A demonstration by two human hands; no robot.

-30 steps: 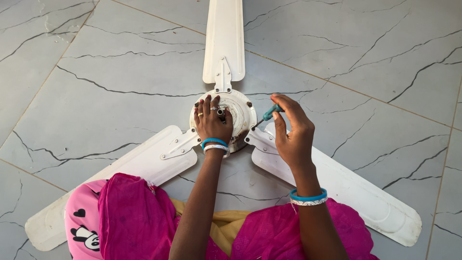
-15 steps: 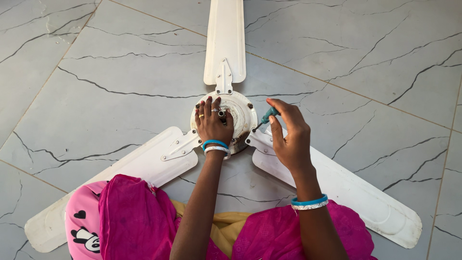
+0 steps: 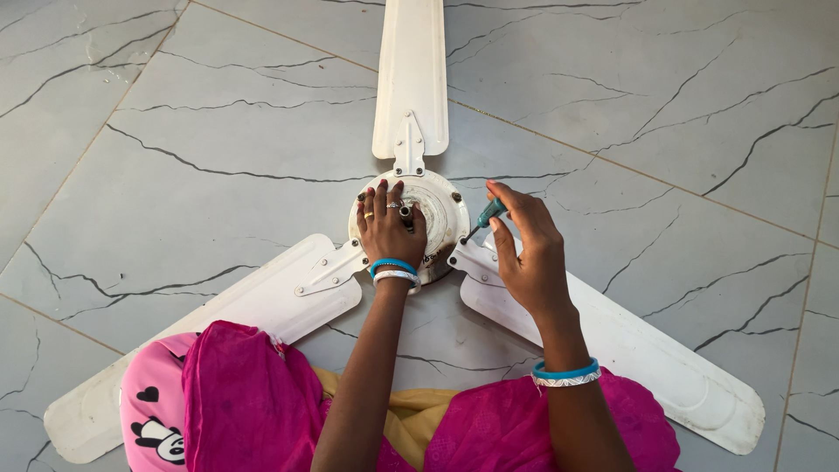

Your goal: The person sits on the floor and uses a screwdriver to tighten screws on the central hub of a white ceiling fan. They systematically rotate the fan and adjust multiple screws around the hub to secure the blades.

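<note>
Right hand (image 3: pixel 531 253) has its grip clamped on a green-handled screwdriver (image 3: pixel 486 217), tip at the edge of the fan's round motor hub (image 3: pixel 441 218). Left hand (image 3: pixel 389 229) lies flat on the hub, fingers spread, not clamped on anything. White ceiling fan w/ three blades (image 3: pixel 411 79) lies on the grey veined tile floor (image 3: pixel 218 131). Pink cloth (image 3: pixel 245 402) sits nearest the camera.
</note>
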